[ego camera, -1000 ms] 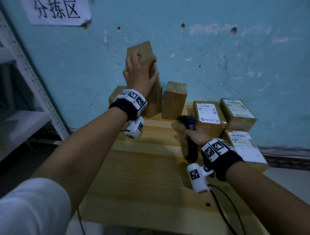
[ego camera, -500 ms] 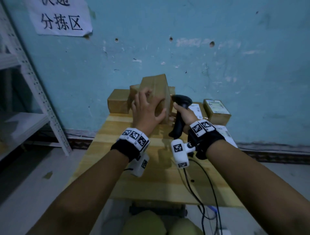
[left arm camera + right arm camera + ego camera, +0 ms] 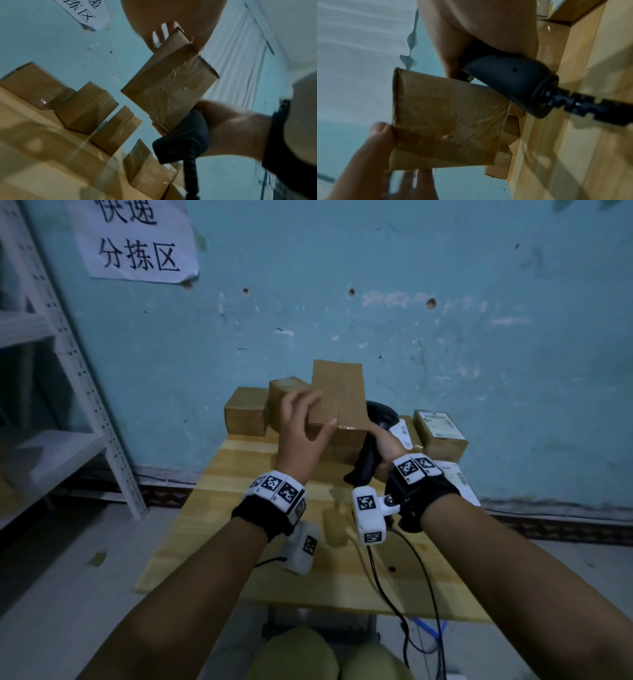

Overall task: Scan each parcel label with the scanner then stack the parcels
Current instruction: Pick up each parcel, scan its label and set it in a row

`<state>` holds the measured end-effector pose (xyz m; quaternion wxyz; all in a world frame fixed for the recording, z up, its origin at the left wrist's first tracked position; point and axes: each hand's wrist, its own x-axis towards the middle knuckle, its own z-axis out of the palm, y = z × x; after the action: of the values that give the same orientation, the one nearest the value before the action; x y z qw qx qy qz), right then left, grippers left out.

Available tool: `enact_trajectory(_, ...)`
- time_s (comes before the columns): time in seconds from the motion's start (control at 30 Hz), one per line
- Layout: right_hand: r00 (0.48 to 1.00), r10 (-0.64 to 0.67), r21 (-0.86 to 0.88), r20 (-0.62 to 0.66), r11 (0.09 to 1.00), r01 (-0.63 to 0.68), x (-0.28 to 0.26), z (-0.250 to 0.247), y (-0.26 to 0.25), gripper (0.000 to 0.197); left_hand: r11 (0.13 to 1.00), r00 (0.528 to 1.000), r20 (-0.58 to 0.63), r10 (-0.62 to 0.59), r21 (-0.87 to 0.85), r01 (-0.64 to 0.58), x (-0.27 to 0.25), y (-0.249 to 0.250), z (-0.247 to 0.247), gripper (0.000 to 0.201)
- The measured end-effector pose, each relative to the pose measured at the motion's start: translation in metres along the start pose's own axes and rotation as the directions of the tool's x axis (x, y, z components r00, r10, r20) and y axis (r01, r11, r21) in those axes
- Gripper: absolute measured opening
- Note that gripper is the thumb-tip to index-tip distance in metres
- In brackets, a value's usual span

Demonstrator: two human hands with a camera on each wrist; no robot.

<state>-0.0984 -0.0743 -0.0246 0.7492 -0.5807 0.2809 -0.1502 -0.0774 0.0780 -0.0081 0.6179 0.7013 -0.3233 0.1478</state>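
Note:
My left hand (image 3: pixel 303 424) grips a plain brown cardboard parcel (image 3: pixel 337 405) and holds it up above the far part of the wooden table (image 3: pixel 219 529); thumb on one face, fingers behind. The same parcel (image 3: pixel 169 86) (image 3: pixel 447 121) shows taped sides in both wrist views, with no label visible. My right hand (image 3: pixel 385 445) grips the handle of a black corded scanner (image 3: pixel 375 436) just right of the parcel, its head close behind the parcel's edge. In the right wrist view the scanner (image 3: pixel 510 81) handle sits beside the parcel.
Unlabelled brown boxes (image 3: pixel 246 414) stand at the table's back left. Labelled parcels (image 3: pixel 440 433) lie at the back right against the blue wall. A white metal shelf (image 3: pixel 65 392) stands left of the table. The scanner cable (image 3: pixel 394 587) runs off the front edge.
My left hand lifted the parcel from the back row and brought it nearer. My right hand raised the scanner off the table to beside it. The head view pulled back.

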Motion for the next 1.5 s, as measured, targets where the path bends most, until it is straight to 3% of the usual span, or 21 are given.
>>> enact_trajectory(0.1, 1.0, -0.015, -0.001, -0.001, 1.0, 0.015, 0.005, -0.006, 0.003, 0.057, 0.939, 0.968, 0.105, -0.226, -0.242, 0.245, 0.001, 0.003, -0.001, 0.071)
enact_trajectory(0.27, 1.0, -0.017, 0.027, -0.011, 0.999, 0.017, 0.011, -0.01, 0.01, 0.054, 0.905, 0.931, 0.175, -0.32, -0.233, 0.355, 0.003, -0.003, 0.001, 0.063)
enact_trajectory(0.4, 0.999, -0.045, 0.034, -0.029, 0.998, 0.046, 0.018, -0.015, 0.013, 0.06, 0.87, 0.907, 0.168, -0.386, -0.261, 0.419, 0.002, -0.008, 0.002, 0.048)
enact_trajectory(0.5, 0.996, -0.077, 0.04, -0.051, 0.996, 0.079, 0.019, -0.018, 0.013, 0.047, 0.845, 0.892, 0.153, -0.426, -0.285, 0.453, 0.0, -0.012, 0.001, 0.043)
enact_trajectory(0.67, 0.994, -0.097, 0.046, -0.057, 0.994, 0.099, 0.025, -0.02, 0.018, 0.057, 0.807, 0.867, 0.145, -0.477, -0.318, 0.498, 0.001, -0.014, 0.001, 0.046)
enact_trajectory(0.8, 0.993, -0.106, 0.024, -0.047, 0.994, 0.107, 0.026, -0.021, 0.022, 0.048, 0.765, 0.847, 0.207, -0.491, -0.364, 0.532, 0.002, -0.012, 0.0, 0.054)
enact_trajectory(0.93, 0.997, -0.074, 0.064, 0.003, 0.995, 0.073, 0.02, -0.021, 0.021, 0.052, 0.706, 0.838, 0.221, -0.499, -0.456, 0.541, 0.001, -0.012, 0.001, 0.05)
enact_trajectory(1.07, 0.991, -0.003, 0.142, 0.132, 0.99, -0.016, 0.009, -0.017, 0.018, 0.042, 0.552, 0.774, 0.373, -0.512, -0.548, 0.629, 0.002, -0.014, 0.0, 0.045)
enact_trajectory(1.23, 0.982, -0.036, 0.108, 0.185, 0.994, 0.017, 0.004, -0.016, 0.015, 0.047, 0.477, 0.68, 0.423, -0.599, -0.493, 0.728, 0.002, -0.026, -0.004, 0.076)
enact_trajectory(1.3, 0.973, -0.048, 0.133, 0.224, 0.991, 0.018, 0.0, -0.016, 0.013, 0.036, 0.51, 0.678, 0.381, -0.629, -0.456, 0.729, -0.001, -0.032, -0.005, 0.091)
enact_trajectory(1.4, 0.973, -0.048, 0.148, 0.226, 0.989, 0.014, -0.002, -0.015, 0.012, 0.044, 0.698, 0.718, 0.294, -0.63, -0.191, 0.69, -0.008, -0.042, -0.005, 0.118)
enact_trajectory(1.5, 0.977, -0.046, 0.156, 0.207, 0.988, 0.014, -0.004, -0.013, 0.014, 0.048, 0.783, 0.768, 0.194, -0.611, 0.001, 0.622, -0.013, -0.041, -0.004, 0.118)
